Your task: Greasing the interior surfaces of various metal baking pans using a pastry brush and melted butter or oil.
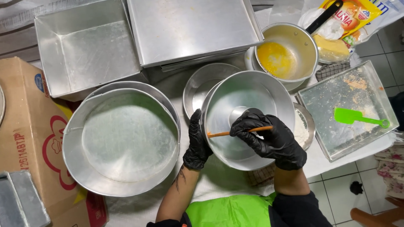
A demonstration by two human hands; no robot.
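Left hand (197, 142), black glove, fingers clamped on rim of tilted tube cake pan (248, 120). Right hand (269, 138) pinches orange-handled brush (240, 132) inside pan (bristles hidden). Greasing appears midway; large round pan (122, 141) lined, saucepan (288, 52) holds melted butter.

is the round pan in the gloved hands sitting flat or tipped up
Tipped up. The left hand grips the round pan by its rim, its inside tilted toward the camera, while the right hand holds an orange-handled brush.

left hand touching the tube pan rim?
Touching. The head view shows the left hand in a black glove gripping the tube pan at its left rim, fingers wrapped over the edge, no gap.
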